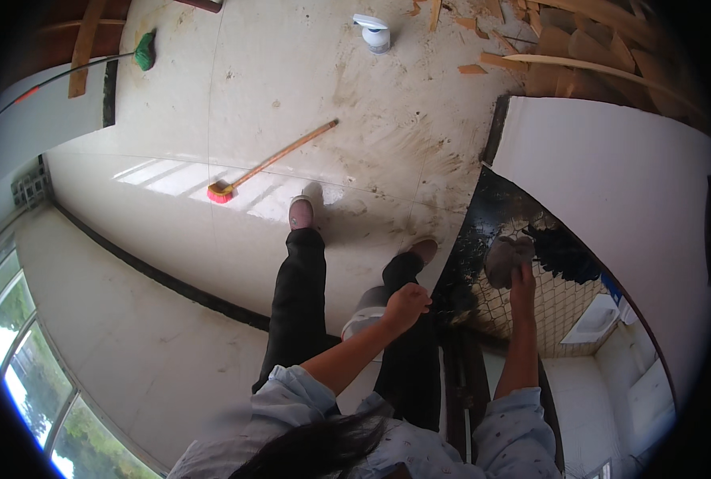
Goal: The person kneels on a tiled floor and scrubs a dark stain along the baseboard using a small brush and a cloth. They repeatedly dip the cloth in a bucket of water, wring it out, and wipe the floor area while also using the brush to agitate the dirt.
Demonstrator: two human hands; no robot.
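Observation:
In my right hand is a bunched grey-brown cloth, held out over a doorway threshold where dark, blackened flooring meets small tiles. My left hand hovers in front of my right trouser leg with its fingers curled in, and nothing shows in it. Partly hidden behind that forearm, a pale bucket stands between my legs.
A broom with pink bristles lies on the stained floor ahead. Farther off stand a white spray bottle and a green-headed mop. Broken wood pieces heap at upper right. A white squat toilet sits beyond the doorway.

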